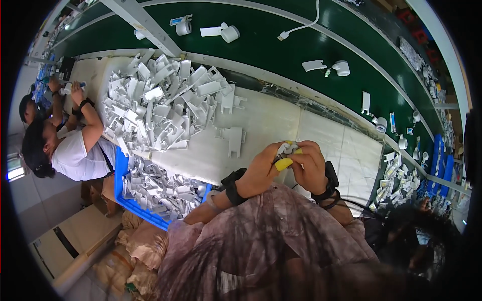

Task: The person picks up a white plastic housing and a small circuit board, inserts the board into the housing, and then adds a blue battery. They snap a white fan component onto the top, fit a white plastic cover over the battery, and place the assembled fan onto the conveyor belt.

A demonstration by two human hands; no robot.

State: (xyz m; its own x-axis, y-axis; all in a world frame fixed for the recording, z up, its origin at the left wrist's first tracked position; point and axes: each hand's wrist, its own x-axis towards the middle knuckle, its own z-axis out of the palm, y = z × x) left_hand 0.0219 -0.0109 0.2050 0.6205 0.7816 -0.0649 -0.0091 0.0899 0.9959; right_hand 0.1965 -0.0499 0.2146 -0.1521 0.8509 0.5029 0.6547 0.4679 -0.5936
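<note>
Close to my body, over the pale worktop, my left hand (262, 170) and my right hand (310, 167) meet around a small white plastic part (287, 149). Fingers of both hands are closed on it, and they cover most of its shape. Yellow covers (283, 164) wrap some fingertips. To the left of my hands, a few loose white plastic brackets (235, 142) lie on the worktop. Beyond them rises a large heap of similar white plastic parts (155, 100).
A blue crate (120, 175) full of white parts stands at the worktop's left front edge. Behind the worktop runs a green conveyor belt (261, 60) carrying scattered white parts and a white cable (301, 31). Co-workers (80, 150) sit at the left. More parts (399, 183) lie at the right.
</note>
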